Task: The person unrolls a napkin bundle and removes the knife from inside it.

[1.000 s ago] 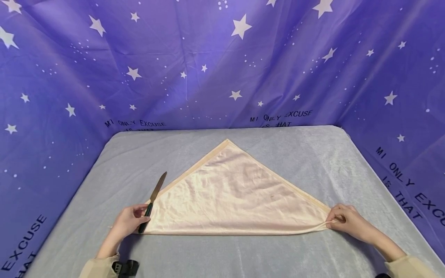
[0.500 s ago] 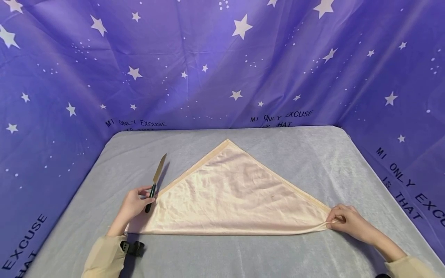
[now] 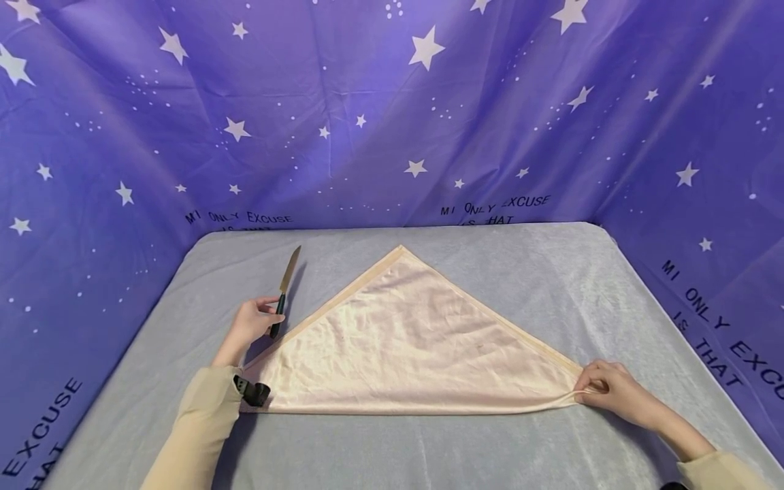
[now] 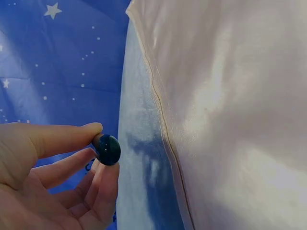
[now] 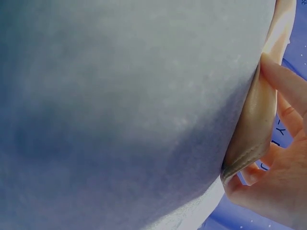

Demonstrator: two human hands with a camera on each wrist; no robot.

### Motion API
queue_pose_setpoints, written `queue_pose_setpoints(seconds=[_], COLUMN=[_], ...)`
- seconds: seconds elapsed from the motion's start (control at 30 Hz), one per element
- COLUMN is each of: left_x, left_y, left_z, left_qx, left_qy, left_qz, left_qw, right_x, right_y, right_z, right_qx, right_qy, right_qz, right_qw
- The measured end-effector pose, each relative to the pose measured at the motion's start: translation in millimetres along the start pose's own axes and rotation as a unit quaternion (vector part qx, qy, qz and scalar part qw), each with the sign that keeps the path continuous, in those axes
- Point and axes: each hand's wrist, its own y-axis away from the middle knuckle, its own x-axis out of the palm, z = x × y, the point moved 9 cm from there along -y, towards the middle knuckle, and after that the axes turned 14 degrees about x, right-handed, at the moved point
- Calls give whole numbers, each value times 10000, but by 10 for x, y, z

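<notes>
A pale pink satin cloth (image 3: 404,340) lies folded into a triangle, its peak pointing away and its long fold along the near side. My left hand (image 3: 252,320) holds a knife (image 3: 288,279) by its dark green handle, above the cloth's left slanted edge, blade pointing away. In the left wrist view the handle's round end (image 4: 108,149) shows between thumb and fingers. At the cloth's right corner my right hand (image 3: 618,391) pinches the fabric, which bunches into small creases there. The right wrist view shows the cloth corner (image 5: 254,120) between thumb and fingers.
A grey velvety cover (image 3: 520,449) spreads over the table under the cloth. Purple star-printed curtains (image 3: 367,82) stand behind and along both sides. A black wrist camera (image 3: 254,391) sits on the left sleeve, over the cloth's left corner.
My left hand has carried the knife away from me and slightly right, off the cloth's left corner and up along its slanted edge. The right hand has stayed at its corner.
</notes>
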Motion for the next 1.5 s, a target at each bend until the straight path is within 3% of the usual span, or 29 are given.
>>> queue_pose_setpoints(seconds=[0.23, 0.57, 1.5], left_x=[44, 147, 253], left_y=[-188, -406, -487], left_z=[-39, -16, 52], left_qx=[176, -9, -265], left_qy=[160, 85, 123], left_qz=[-42, 46, -67], left_qw=[9997, 10000, 9996], right_x=[10, 11, -3], right_y=[-5, 3, 12], right_z=[10, -9, -2], right_qx=[-150, -81, -30], right_qy=[-84, -91, -73], right_qz=[16, 15, -60], right_qw=[9999, 9999, 10000])
